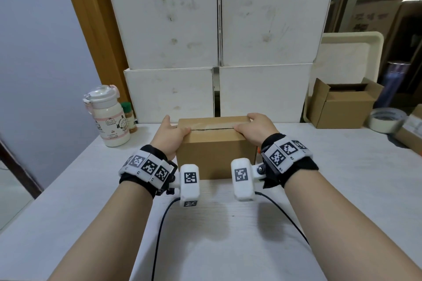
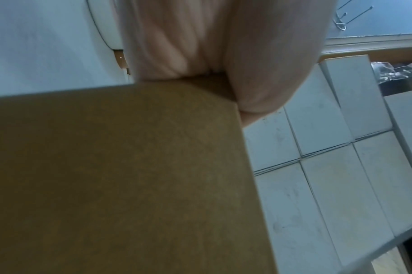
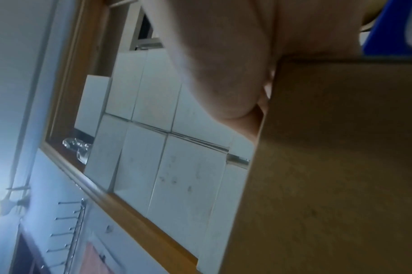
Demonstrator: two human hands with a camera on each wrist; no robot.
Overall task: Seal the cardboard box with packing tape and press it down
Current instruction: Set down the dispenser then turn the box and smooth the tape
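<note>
A small brown cardboard box (image 1: 215, 155) stands on the white table (image 1: 342, 189), flaps closed. A glossy strip of clear tape (image 1: 212, 126) lies along its top seam. My left hand (image 1: 171, 132) grips the box's left end, thumb on top at the seam and fingers round the far side. At the right end my right hand (image 1: 253, 128) holds it the same way. The left wrist view shows my palm (image 2: 200, 46) against the box's side (image 2: 118, 176). In the right wrist view my right hand (image 3: 223, 55) wraps the box's upper edge (image 3: 340, 166).
A roll of tape (image 1: 386, 122) lies at the right beside an open cardboard box (image 1: 342, 102). A white drinking bottle (image 1: 109, 116) and a small spice jar (image 1: 130, 118) stand at the left. Stacked white boxes (image 1: 217, 29) wall off the back. Cables trail from my wrists.
</note>
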